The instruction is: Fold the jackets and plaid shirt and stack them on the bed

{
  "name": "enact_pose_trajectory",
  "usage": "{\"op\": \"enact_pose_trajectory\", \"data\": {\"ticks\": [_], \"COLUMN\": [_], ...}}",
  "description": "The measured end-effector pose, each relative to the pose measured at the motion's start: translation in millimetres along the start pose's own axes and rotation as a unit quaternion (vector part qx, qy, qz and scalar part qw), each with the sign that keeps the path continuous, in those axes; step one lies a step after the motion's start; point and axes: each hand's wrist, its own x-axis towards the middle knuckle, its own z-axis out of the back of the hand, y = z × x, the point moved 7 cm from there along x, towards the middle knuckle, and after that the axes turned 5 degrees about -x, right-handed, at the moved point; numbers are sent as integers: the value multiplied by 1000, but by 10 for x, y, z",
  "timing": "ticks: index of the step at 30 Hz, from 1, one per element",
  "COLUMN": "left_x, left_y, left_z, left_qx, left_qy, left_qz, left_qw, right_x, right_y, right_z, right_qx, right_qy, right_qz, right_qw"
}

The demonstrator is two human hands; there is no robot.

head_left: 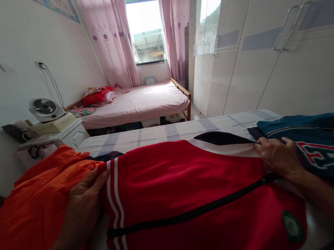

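A red zip-up jacket [170, 183] with white shoulder panels, a black zip and striped hem lies spread sideways across the near bed. My left hand [86, 195] pinches its striped hem at the far left corner, thumb on top. At the collar end, my right hand [278, 156] grips the white edge near the top of the zip, fingers closed on the cloth. An orange garment [44, 191] lies crumpled beneath and beside my left forearm. Right of my right hand rests a folded teal jacket [325, 146] with a red and white letter patch.
The near bed has a checked sheet [171, 132]. Beyond it stands a second bed [138, 104] with a pink sheet and piled cloths. A fan [45, 108] sits on a white cabinet [61, 135] at left. White wardrobes [272, 66] line the right side.
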Motion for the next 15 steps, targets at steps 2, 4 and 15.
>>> {"op": "enact_pose_trajectory", "data": {"ticks": [2, 4, 15], "left_x": [28, 11, 573], "left_y": [143, 370, -510], "left_z": [17, 7, -735], "left_qx": [16, 54, 62], "left_qy": [18, 42, 134], "left_qz": [55, 127, 7], "left_qw": [998, 990, 989], "right_x": [87, 125, 758], "right_y": [-142, -301, -512], "right_z": [148, 127, 100], "right_qx": [19, 86, 552], "right_qy": [12, 74, 136], "right_qz": [-37, -78, -206], "right_qw": [999, 990, 796]}}
